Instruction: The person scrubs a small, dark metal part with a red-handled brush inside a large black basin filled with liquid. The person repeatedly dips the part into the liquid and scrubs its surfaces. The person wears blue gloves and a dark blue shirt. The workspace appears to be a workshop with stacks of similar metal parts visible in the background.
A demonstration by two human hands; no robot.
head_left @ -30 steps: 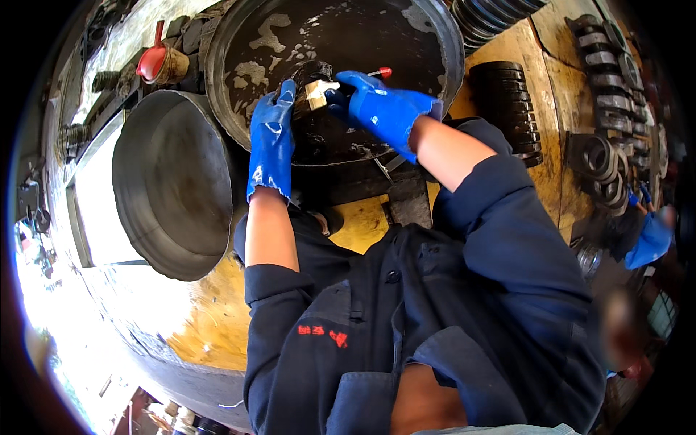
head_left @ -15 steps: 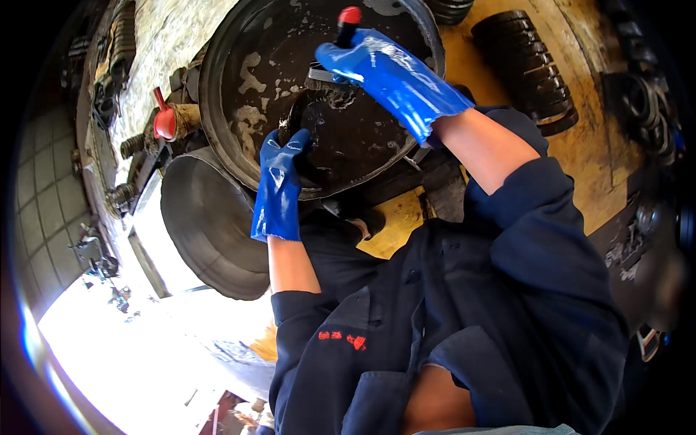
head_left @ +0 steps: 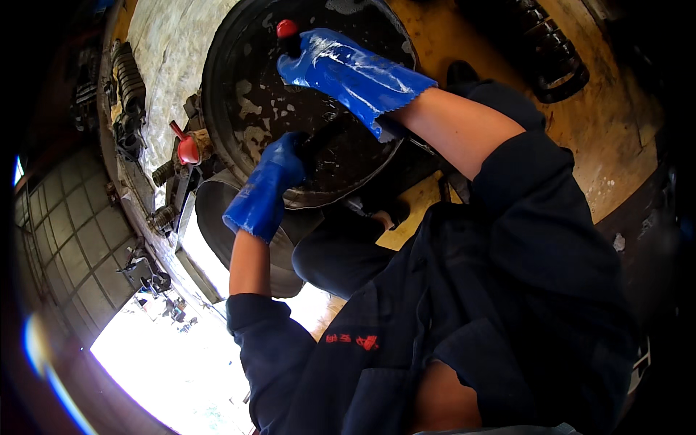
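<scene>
Right now, my blue-gloved right hand (head_left: 348, 72) fingers closed around a red-knobbed dark tool (head_left: 287, 30) standing upright over the round black metal basin (head_left: 246, 109), my blue-gloved left hand (head_left: 264, 192) gripping the basin's near rim, fingers curled.

Yellow worn workbench top (head_left: 616, 138), grey tiled floor (head_left: 69, 239), bright glare lower left, perhaps daylight
</scene>
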